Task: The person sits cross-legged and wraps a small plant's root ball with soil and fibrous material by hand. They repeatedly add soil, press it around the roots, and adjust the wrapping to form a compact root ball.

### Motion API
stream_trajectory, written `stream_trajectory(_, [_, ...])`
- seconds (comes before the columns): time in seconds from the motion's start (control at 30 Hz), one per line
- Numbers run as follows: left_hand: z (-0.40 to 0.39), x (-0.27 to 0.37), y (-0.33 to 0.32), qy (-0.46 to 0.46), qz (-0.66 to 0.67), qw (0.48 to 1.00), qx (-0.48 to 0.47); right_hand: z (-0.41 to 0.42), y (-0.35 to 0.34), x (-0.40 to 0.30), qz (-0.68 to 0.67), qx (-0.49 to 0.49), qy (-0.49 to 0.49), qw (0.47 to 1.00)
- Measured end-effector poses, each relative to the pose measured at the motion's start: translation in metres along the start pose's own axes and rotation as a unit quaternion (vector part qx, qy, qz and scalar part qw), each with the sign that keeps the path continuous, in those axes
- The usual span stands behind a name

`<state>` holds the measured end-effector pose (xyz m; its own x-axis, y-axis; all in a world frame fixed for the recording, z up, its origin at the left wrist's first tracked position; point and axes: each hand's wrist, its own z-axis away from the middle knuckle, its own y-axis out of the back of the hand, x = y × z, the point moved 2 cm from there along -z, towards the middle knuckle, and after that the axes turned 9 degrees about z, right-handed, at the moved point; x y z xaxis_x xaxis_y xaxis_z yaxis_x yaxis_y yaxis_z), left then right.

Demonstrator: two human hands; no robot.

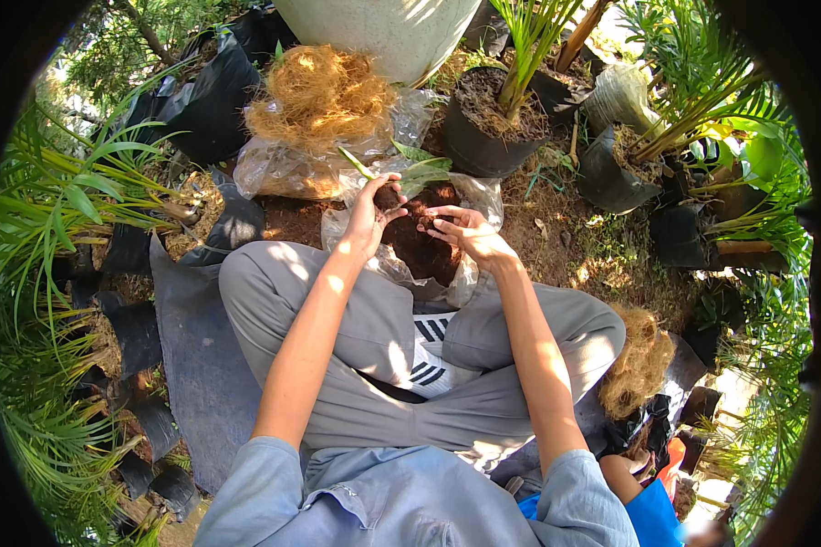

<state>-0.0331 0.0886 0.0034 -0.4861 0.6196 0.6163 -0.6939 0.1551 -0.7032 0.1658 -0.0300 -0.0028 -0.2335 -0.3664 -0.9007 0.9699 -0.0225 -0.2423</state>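
Note:
My left hand (369, 220) holds a small dark clump of soil (386, 197) between fingers and thumb. A green shoot (356, 163) rises just beyond that hand, and broad green leaves (424, 171) spread to its right; whether they grow from the clump is hidden. Close by on the right, my right hand (471, 238) has its fingertips drawn together on a bit of soil. Beneath both hands, a clear plastic bag (486, 198) lies spread in front of my crossed legs, with dark reddish-brown soil (421, 249) in it.
Coconut fibre (325, 96) is heaped on a clear plastic bag (274, 167) ahead, before a large pale pot (390, 34). A black-bagged palm (489, 147) stands right of it. More fibre (636, 359) lies by my right knee. Another person's arm (621, 477) shows lower right.

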Motion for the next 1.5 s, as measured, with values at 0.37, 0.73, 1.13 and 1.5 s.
stream_trajectory(0.37, [0.0,0.0,-0.001,-0.001,0.001,1.0,-0.006,0.004,0.006,-0.001,-0.085,-0.102,0.053,0.99])
stream_trajectory(0.73, [-0.002,0.0,0.001,0.003,0.0,1.0,-0.012,0.001,0.003,-0.002,-0.131,-0.11,0.039,0.985])
stream_trajectory(1.13, [-0.001,-0.001,0.0,0.005,-0.002,1.0,-0.01,0.007,-0.001,-0.011,-0.053,-0.108,0.034,0.992])
stream_trajectory(1.5, [0.001,0.0,-0.003,0.002,-0.01,1.0,-0.005,0.007,-0.002,-0.01,0.03,-0.052,-0.006,0.998])
